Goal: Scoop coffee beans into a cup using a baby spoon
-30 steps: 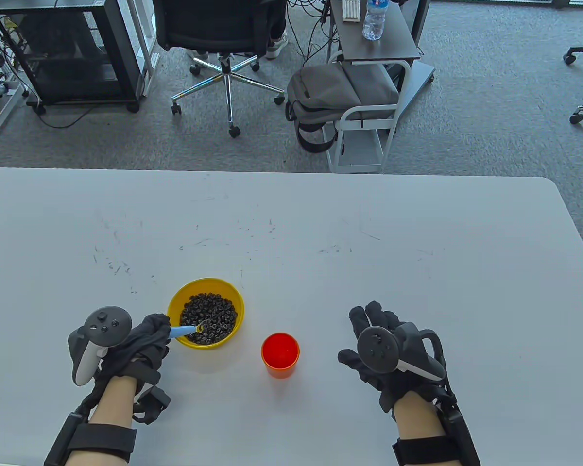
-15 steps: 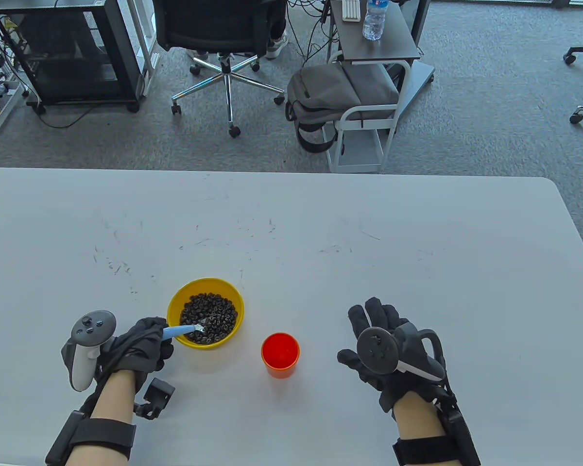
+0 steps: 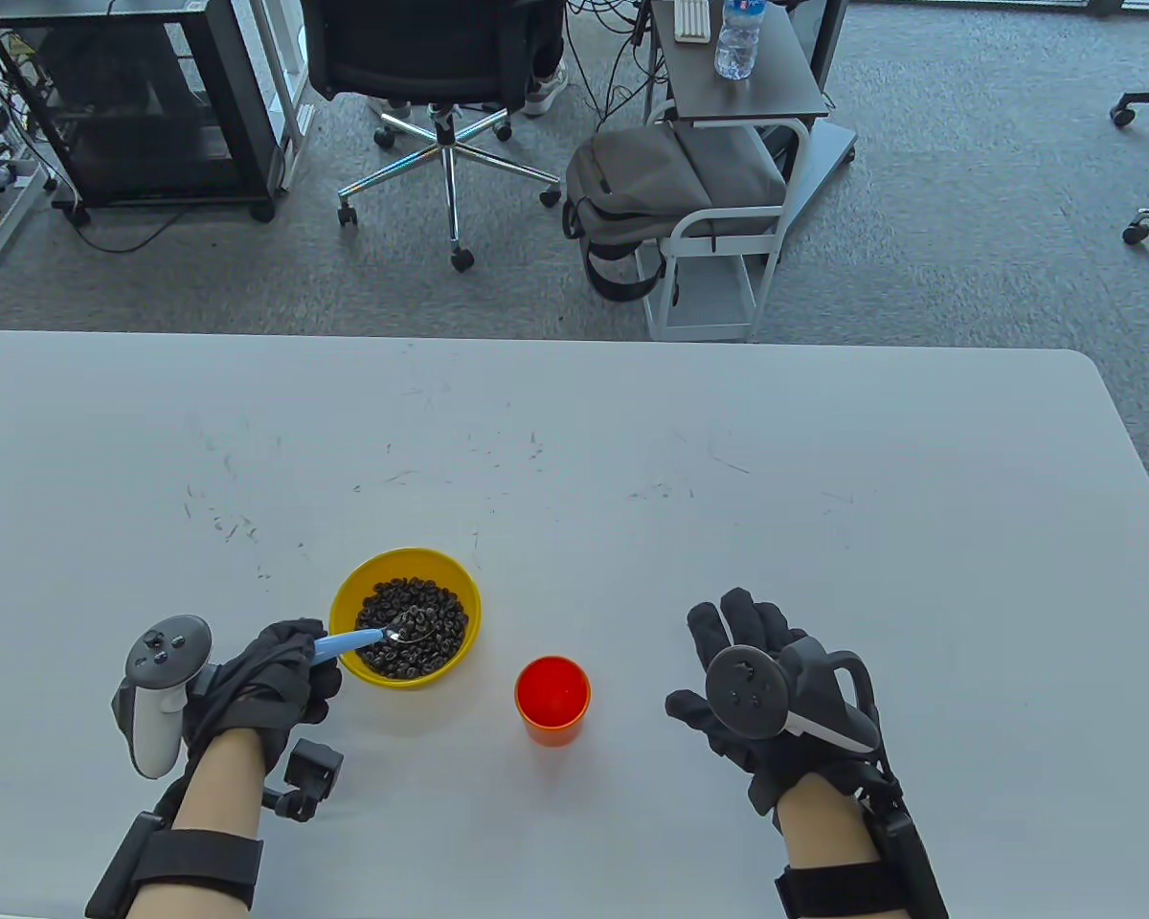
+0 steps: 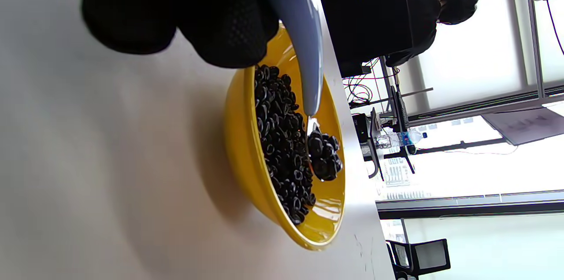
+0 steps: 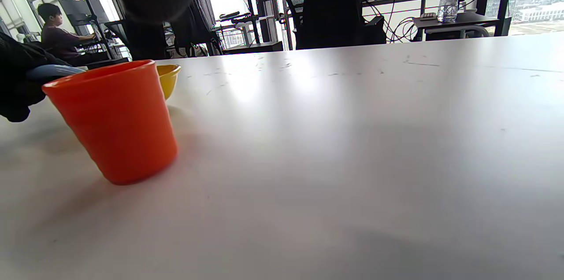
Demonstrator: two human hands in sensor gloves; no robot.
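Scuffed white table, grey carpet, office chair, side cart

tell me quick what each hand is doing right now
Left hand: holds the baby spoon, loaded with coffee beans, over the yellow bowl.
Right hand: open, holding nothing, fingers spread above the table.

**Bowl left, cup right, hands at either side**

On the table, the bowl of coffee beans stands left of and slightly behind the cup. The left hand lies just left of the bowl, its spoon reaching over the rim into the beans. The right hand lies right of the cup, apart from it.
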